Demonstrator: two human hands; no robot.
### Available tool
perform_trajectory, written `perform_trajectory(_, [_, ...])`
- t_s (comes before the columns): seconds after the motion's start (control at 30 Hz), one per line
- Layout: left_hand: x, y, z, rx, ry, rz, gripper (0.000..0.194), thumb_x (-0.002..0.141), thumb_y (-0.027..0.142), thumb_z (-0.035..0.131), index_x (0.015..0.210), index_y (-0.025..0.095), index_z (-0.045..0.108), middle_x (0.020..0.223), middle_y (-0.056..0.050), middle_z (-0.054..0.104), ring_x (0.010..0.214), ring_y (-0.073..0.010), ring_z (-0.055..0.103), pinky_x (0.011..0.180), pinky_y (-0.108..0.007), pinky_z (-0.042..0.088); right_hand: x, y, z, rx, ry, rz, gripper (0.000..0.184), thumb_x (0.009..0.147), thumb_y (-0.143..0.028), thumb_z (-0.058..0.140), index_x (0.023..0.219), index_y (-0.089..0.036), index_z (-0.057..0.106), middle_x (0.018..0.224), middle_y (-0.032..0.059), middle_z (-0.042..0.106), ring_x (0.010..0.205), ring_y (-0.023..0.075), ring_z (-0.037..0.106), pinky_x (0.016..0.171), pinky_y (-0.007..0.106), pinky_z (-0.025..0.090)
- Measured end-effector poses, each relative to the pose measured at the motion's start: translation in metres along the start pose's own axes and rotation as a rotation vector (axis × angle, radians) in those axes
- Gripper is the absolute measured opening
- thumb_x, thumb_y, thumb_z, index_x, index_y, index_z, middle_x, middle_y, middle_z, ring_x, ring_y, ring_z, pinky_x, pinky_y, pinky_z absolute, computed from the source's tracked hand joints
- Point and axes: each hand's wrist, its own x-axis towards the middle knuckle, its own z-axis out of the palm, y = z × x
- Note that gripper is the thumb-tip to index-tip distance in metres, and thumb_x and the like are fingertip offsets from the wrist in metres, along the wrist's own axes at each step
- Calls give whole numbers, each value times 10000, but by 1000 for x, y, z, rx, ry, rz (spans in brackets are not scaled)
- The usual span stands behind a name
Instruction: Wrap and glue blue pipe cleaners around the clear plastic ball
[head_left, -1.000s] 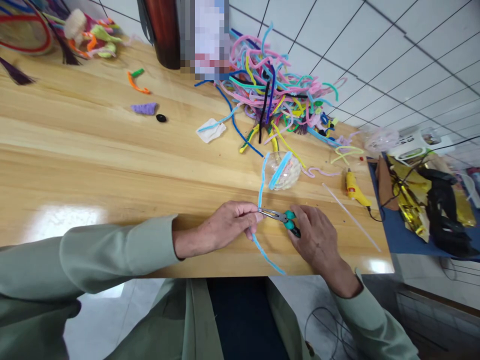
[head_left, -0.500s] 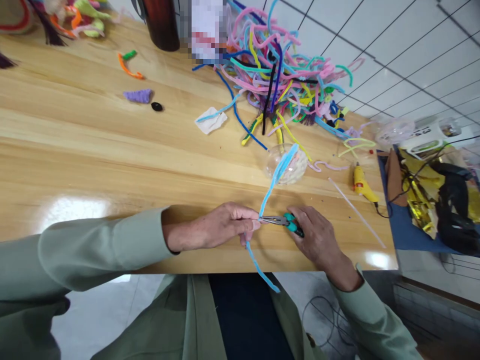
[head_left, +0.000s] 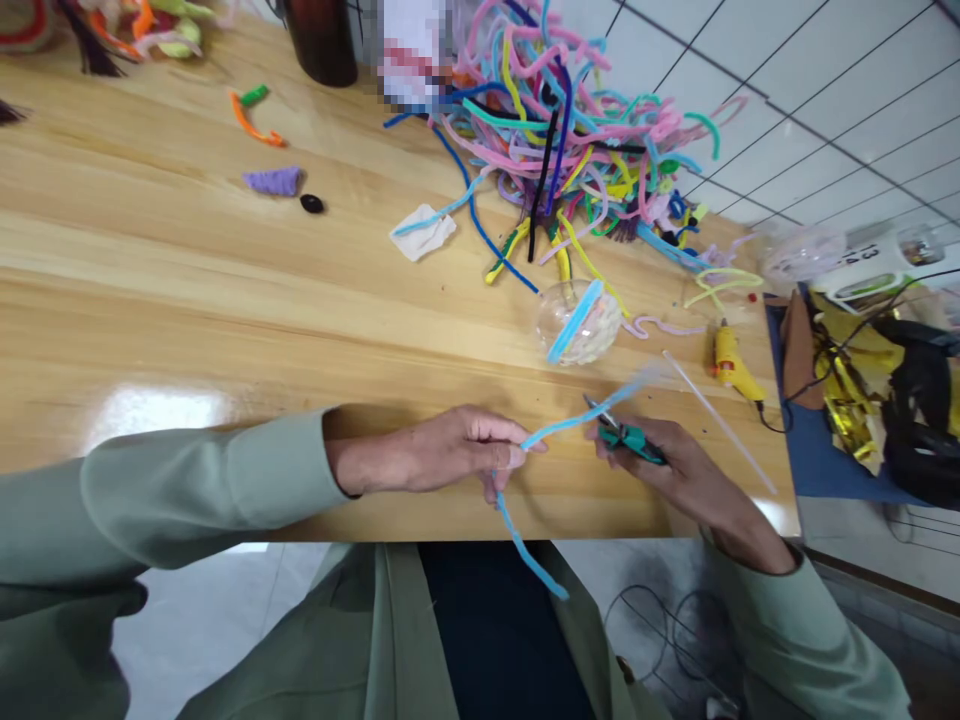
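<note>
My left hand (head_left: 450, 460) is closed in a pinch on a light blue pipe cleaner (head_left: 525, 550) near the table's front edge. One end of the pipe cleaner hangs down past the edge, the other runs right and up toward my right hand (head_left: 675, 470). That hand is wrapped round green-handled pliers (head_left: 626, 435), whose jaws point up-left beside the pipe cleaner's blurred upper end. I cannot tell whether the jaws touch it.
A clear round container (head_left: 577, 322) with a blue strip stands just beyond the hands. A large tangle of coloured pipe cleaners (head_left: 570, 140) fills the far middle. A yellow glue gun (head_left: 731, 362), a white stick (head_left: 716, 420) and a white paper scrap (head_left: 424, 232) lie on the wooden table (head_left: 187, 290).
My right hand has moved right and slightly up with the pliers, away from my left hand. The pipe cleaner's upper part has swung from pointing up to pointing right.
</note>
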Motion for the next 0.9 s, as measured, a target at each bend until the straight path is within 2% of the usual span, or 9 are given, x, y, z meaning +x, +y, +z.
perform_trajectory(0.1, [2, 3, -3, -77, 40, -4, 368, 970, 514, 782, 1125, 181, 790, 806, -1, 737, 770, -152, 741, 827, -313, 600, -6, -2, 5, -33, 0, -36, 188, 1024, -315, 629, 1094, -212, 770, 887, 51, 825, 743, 214, 769, 682, 310, 615])
perform_trajectory(0.17, [3, 4, -4, -158, 57, -17, 405, 939, 503, 827, 1189, 187, 786, 868, -10, 769, 797, -160, 768, 872, -336, 614, -10, -1, 10, -108, 41, -73, 201, 1017, -254, 608, 1164, -221, 741, 930, 51, 822, 772, 220, 772, 695, 316, 618])
perform_trajectory(0.23, [3, 2, -4, -240, 77, -31, 421, 914, 477, 864, 1211, 189, 788, 910, -19, 791, 822, -163, 782, 916, -355, 620, -14, 0, 15, -237, 112, -129, 290, 996, -197, 594, 1265, -228, 697, 1000, 61, 807, 834, 232, 774, 733, 331, 624])
perform_trajectory(0.37, [3, 1, -1, -340, 103, -76, 389, 888, 464, 893, 1140, 181, 809, 939, -34, 823, 838, -168, 798, 976, -385, 618, -18, 1, 28, -552, 244, -253, 515, 930, -152, 596, 1441, -223, 587, 1137, 126, 752, 995, 301, 745, 834, 416, 624])
perform_trajectory(0.43, [3, 2, 1, -367, 104, -99, 391, 876, 504, 895, 1057, 168, 812, 950, -48, 834, 845, -174, 800, 998, -397, 615, -18, 0, 34, -676, 280, -289, 582, 910, -172, 622, 1485, -221, 551, 1146, 141, 736, 1005, 331, 716, 847, 452, 609])
perform_trajectory(0.57, [2, 5, 2, -379, 91, -126, 453, 832, 568, 922, 965, 151, 804, 984, -74, 848, 848, -171, 795, 1001, -394, 616, -12, -3, 38, -823, 357, -352, 558, 949, -224, 635, 1496, -204, 523, 1139, 149, 741, 967, 335, 688, 841, 459, 574])
perform_trajectory(0.77, [-1, 5, 1, -365, 48, -115, 535, 771, 613, 953, 1037, 167, 826, 997, -66, 860, 876, -175, 814, 996, -383, 623, -9, -4, 39, -873, 391, -380, 444, 1012, -235, 607, 1451, -207, 547, 1103, 135, 748, 930, 307, 681, 829, 432, 546])
perform_trajectory(0.9, [0, 1, 0, -362, 28, -116, 519, 808, 610, 930, 1062, 171, 821, 1015, -74, 863, 898, -182, 825, 1000, -382, 621, -11, -2, 41, -870, 389, -355, 433, 1010, -243, 628, 1438, -214, 568, 1119, 137, 749, 961, 308, 684, 845, 433, 538])
